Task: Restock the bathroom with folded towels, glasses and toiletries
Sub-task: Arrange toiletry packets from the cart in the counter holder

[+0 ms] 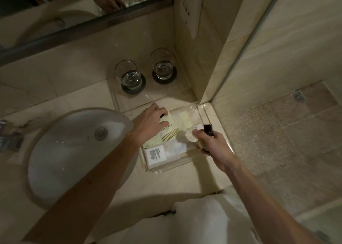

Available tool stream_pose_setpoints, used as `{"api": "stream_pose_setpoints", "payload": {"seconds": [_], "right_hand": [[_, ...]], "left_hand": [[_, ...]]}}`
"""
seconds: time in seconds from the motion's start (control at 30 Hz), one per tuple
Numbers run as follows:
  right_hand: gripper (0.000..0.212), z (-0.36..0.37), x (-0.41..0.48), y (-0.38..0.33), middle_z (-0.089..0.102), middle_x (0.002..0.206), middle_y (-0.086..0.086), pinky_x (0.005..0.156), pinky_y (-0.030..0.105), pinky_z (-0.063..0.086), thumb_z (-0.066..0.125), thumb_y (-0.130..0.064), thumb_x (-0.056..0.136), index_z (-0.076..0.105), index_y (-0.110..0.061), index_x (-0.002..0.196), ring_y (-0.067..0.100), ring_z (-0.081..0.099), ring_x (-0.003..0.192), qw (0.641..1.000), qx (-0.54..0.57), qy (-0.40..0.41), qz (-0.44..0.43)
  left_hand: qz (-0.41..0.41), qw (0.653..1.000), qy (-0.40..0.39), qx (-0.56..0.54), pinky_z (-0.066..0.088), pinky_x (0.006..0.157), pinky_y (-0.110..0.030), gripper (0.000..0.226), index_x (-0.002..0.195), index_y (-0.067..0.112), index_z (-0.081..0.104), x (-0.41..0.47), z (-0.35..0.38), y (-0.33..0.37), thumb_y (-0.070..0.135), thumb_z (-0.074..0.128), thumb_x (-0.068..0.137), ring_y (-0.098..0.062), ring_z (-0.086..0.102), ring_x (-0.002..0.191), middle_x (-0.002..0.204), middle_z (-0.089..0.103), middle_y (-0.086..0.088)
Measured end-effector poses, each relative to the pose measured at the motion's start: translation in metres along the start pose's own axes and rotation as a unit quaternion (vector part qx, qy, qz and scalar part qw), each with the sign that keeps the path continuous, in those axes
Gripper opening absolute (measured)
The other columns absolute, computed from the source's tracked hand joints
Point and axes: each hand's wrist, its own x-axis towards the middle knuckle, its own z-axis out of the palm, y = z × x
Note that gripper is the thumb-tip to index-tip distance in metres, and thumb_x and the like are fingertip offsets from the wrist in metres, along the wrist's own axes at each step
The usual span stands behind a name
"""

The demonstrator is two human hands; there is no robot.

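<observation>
A clear acrylic tray (pixel 200 112) sits on the beige stone counter (pixel 166 180), and both hands are over it. The left hand (pixel 149 122) reaches to the tray's far left corner, with its fingers curled and its thumb pinching the top of a pale packet with gold stripes (pixel 170 132) that lies inside the tray. The right hand (pixel 210 143) hovers over the tray's right edge, fingers wrapped tight round a small bottle with a dark cap (pixel 208 130). A round white lid (pixel 190 136) pokes out of the same fist.

A white sachet with printed text (pixel 154 154) lies flat in the tray's near left corner. Behind the tray stand a clear drinking glass (pixel 127 75) and a second clear glass (pixel 162 64), each on a dark round coaster (pixel 134 91). A white oval sink basin (pixel 61 151) lies to the tray's left, and a white folded towel (pixel 203 217) rests in front of the tray.
</observation>
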Motion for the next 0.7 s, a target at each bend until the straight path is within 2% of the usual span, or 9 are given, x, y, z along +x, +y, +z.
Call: {"api": "stream_pose_setpoints", "payload": {"seconds": [0.2, 0.37, 0.43, 0.5, 0.57, 0.63, 0.7], "right_hand": [[0.031, -0.001, -0.002, 0.006, 0.061, 0.075, 0.003, 0.07, 0.034, 0.042, 0.07, -0.033, 0.088, 0.069, -0.006, 0.105, 0.017, 0.058, 0.071, 1.0, 0.002, 0.008, 0.01], [0.032, -0.001, -0.004, 0.006, 0.061, 0.078, 0.004, 0.07, 0.034, 0.042, 0.07, -0.032, 0.089, 0.069, -0.006, 0.106, 0.016, 0.058, 0.072, 1.0, 0.004, 0.003, 0.011], [0.032, -0.002, -0.005, 0.006, 0.063, 0.08, 0.004, 0.071, 0.033, 0.043, 0.07, -0.033, 0.089, 0.069, -0.007, 0.107, 0.016, 0.059, 0.073, 1.0, 0.005, 0.002, 0.01], [0.031, -0.005, -0.007, 0.006, 0.063, 0.081, 0.005, 0.071, 0.033, 0.043, 0.07, -0.033, 0.089, 0.069, -0.008, 0.107, 0.016, 0.059, 0.075, 1.0, 0.007, 0.005, 0.009], [0.029, -0.009, -0.009, 0.007, 0.063, 0.079, 0.004, 0.072, 0.034, 0.043, 0.069, -0.032, 0.09, 0.069, -0.007, 0.104, 0.017, 0.059, 0.075, 1.0, 0.015, 0.01, 0.008], [0.024, -0.012, -0.01, 0.008, 0.064, 0.077, 0.001, 0.074, 0.034, 0.043, 0.069, -0.032, 0.089, 0.07, -0.01, 0.101, 0.016, 0.059, 0.075, 1.0, 0.021, 0.016, 0.009], [0.023, -0.014, -0.01, 0.008, 0.064, 0.075, -0.001, 0.075, 0.035, 0.044, 0.07, -0.033, 0.089, 0.07, -0.012, 0.099, 0.016, 0.059, 0.074, 0.999, 0.024, 0.019, 0.009]], "left_hand": [[0.045, 0.999, -0.006, -0.019, 0.052, 0.087, -0.04, 0.034, 0.117, 0.025, 0.064, -0.005, 0.012, -0.007, 0.042, 0.068, 0.089, -0.017, 0.054, 0.104, 0.122, 0.042, 0.006], [0.049, 0.997, 0.009, -0.052, 0.053, 0.089, -0.045, 0.028, 0.118, 0.03, 0.061, -0.01, 0.016, -0.009, 0.043, 0.058, 0.094, -0.019, 0.054, 0.109, 0.123, 0.039, 0.01], [0.047, 0.997, 0.01, -0.059, 0.054, 0.085, -0.047, 0.035, 0.123, 0.032, 0.057, -0.01, 0.012, -0.003, 0.044, 0.048, 0.092, -0.021, 0.055, 0.104, 0.122, 0.038, 0.008], [0.053, 0.997, 0.01, -0.052, 0.053, 0.083, -0.047, 0.046, 0.132, 0.035, 0.052, -0.006, 0.005, 0.008, 0.042, 0.036, 0.09, -0.023, 0.054, 0.098, 0.121, 0.036, 0.007], [0.07, 0.997, 0.001, -0.042, 0.052, 0.083, -0.048, 0.049, 0.141, 0.037, 0.045, 0.001, 0.001, 0.021, 0.036, 0.032, 0.093, -0.024, 0.054, 0.096, 0.121, 0.034, 0.005], [0.09, 0.995, -0.023, -0.029, 0.056, 0.079, -0.046, 0.051, 0.149, 0.038, 0.033, 0.009, -0.001, 0.034, 0.026, 0.036, 0.1, -0.025, 0.058, 0.094, 0.126, 0.034, 0.001], [0.127, 0.991, -0.047, -0.015, 0.057, 0.082, -0.042, 0.064, 0.155, 0.039, 0.018, 0.015, -0.002, 0.045, 0.014, 0.042, 0.101, -0.024, 0.06, 0.097, 0.135, 0.037, -0.003]]}}
